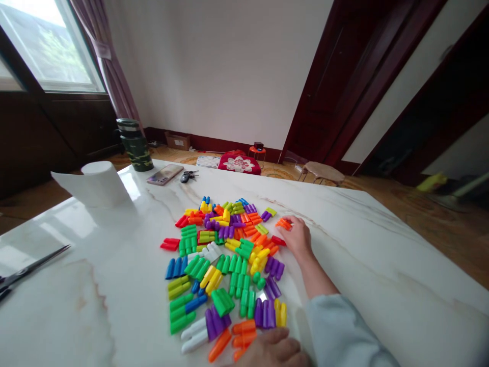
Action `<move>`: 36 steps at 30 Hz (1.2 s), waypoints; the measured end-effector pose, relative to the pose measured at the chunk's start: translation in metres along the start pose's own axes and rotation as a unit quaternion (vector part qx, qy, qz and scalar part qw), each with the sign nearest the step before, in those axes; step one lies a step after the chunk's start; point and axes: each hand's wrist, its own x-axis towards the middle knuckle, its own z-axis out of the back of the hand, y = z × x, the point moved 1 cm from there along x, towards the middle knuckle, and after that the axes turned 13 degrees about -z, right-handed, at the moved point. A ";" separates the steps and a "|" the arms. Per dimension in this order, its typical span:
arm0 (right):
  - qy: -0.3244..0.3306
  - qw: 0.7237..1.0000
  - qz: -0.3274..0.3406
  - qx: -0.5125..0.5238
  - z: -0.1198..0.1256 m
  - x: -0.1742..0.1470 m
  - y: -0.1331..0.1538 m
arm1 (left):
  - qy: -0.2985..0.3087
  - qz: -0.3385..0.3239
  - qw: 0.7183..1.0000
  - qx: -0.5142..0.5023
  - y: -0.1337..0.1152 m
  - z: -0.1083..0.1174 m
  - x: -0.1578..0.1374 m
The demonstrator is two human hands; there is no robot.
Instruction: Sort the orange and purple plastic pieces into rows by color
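Currently, the right hand (298,237) pinches an orange plastic piece (283,224) at its fingertips, a grip suited to so small a part. Nearer the body, the left hand (273,350) is at a tubular orange piece (243,328); whether its fingers hold anything cannot be determined. Multicoloured tubular pieces (225,262) spread left of the right hand, presumably for easy access. Scissors (25,271) lie well left of both hands, apparently keeping the reach unobstructed.
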 end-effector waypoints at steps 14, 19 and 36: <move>-0.008 0.987 0.024 -0.159 0.003 0.006 -0.003 | -0.020 0.001 0.998 0.054 0.007 -0.007 0.013; 0.030 0.965 0.025 -0.258 0.011 -0.005 0.011 | 0.001 -0.005 0.998 0.064 0.008 -0.008 0.011; 0.042 0.979 0.087 -0.182 -0.010 0.010 0.008 | 0.019 -0.014 0.998 0.061 0.009 -0.008 0.009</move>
